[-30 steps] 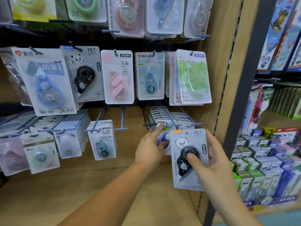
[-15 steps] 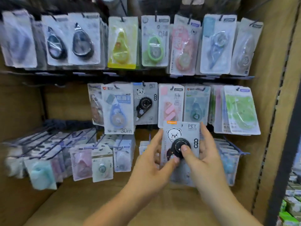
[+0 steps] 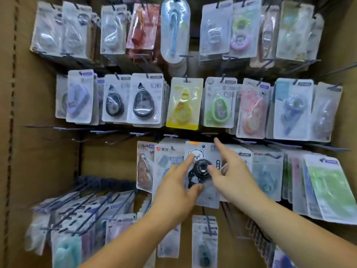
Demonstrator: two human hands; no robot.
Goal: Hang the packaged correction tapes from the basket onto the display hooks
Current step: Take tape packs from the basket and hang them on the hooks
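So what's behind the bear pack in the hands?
Other hanging packs: a red-heart pack shows at its left edge, a pale pack at its right. The bear pack covers whatever hangs directly behind it.

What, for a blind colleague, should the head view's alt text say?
Two hands hold a bear-printed correction tape pack before a display wall of hooks crowded with hanging packs. The left hand grips its left side; the right hand presses its front with the thumb.

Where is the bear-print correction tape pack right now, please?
Head view, centre: the bear-print pack is held between the left hand and right hand, below the yellow pack.
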